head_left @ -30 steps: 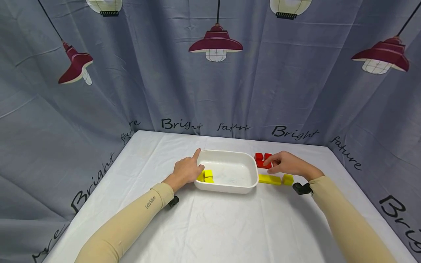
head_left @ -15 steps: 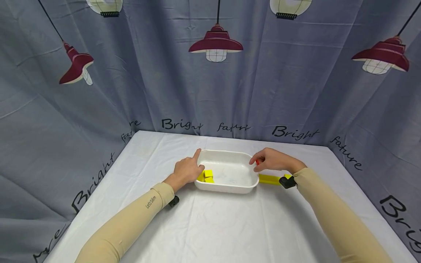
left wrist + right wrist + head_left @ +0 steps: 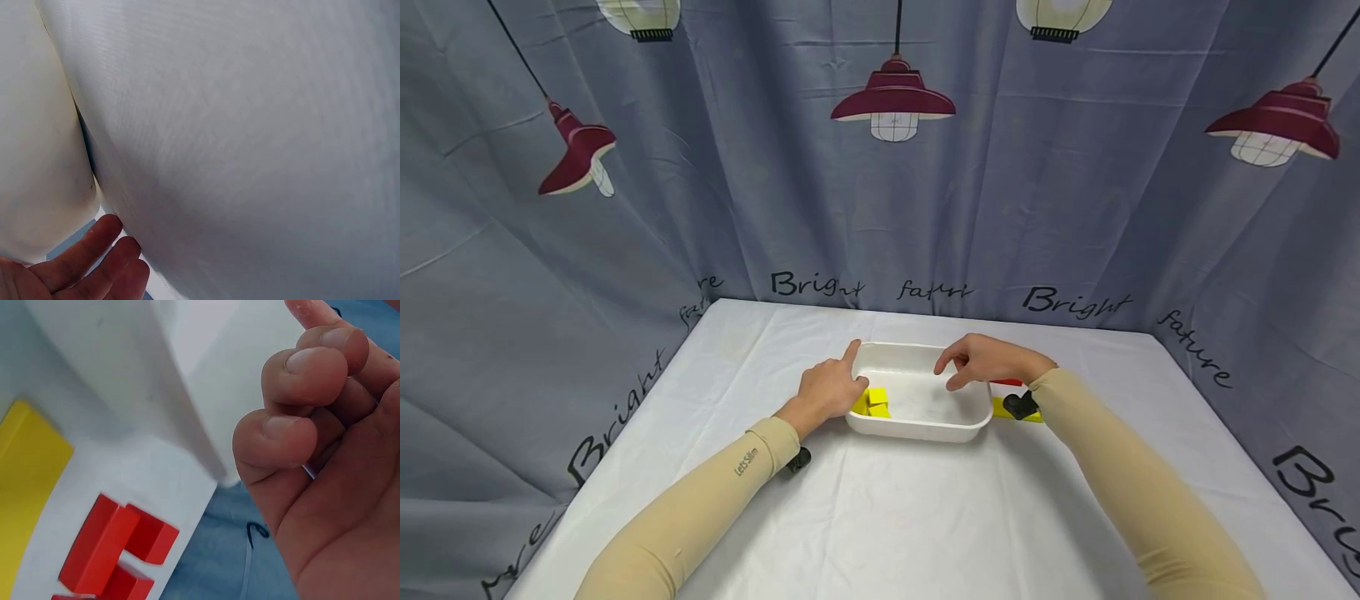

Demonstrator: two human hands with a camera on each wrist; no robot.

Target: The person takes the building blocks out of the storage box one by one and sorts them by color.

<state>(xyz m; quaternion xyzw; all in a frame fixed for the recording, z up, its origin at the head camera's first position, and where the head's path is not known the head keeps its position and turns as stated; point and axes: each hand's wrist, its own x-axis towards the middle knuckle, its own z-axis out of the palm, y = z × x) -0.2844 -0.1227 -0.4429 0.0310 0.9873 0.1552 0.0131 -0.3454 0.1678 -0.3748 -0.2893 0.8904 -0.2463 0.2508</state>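
Fingers of the right hand (image 3: 981, 362), loosely curled and holding nothing, have moved over the white plastic tub (image 3: 925, 425), leaving the red wooden blocks (image 3: 115, 550) on the table while the left hand (image 3: 827, 390) rests on the tub's left rim with its pointing finger straight.

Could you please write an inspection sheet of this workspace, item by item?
Surface: table under a white cloth, lightly wrinkled.
Job's things: white tray at centre, yellow blocks in its left end; red blocks and a yellow bar lie outside its right side.
Clutter: nothing seen.
Hands: left hand rests on the tray's left rim, index finger straight; right hand hovers over the tray, fingers loosely curled, holding nothing visible.
Cables: nothing seen.
Surroundings: grey curtain printed with lamps and lettering.
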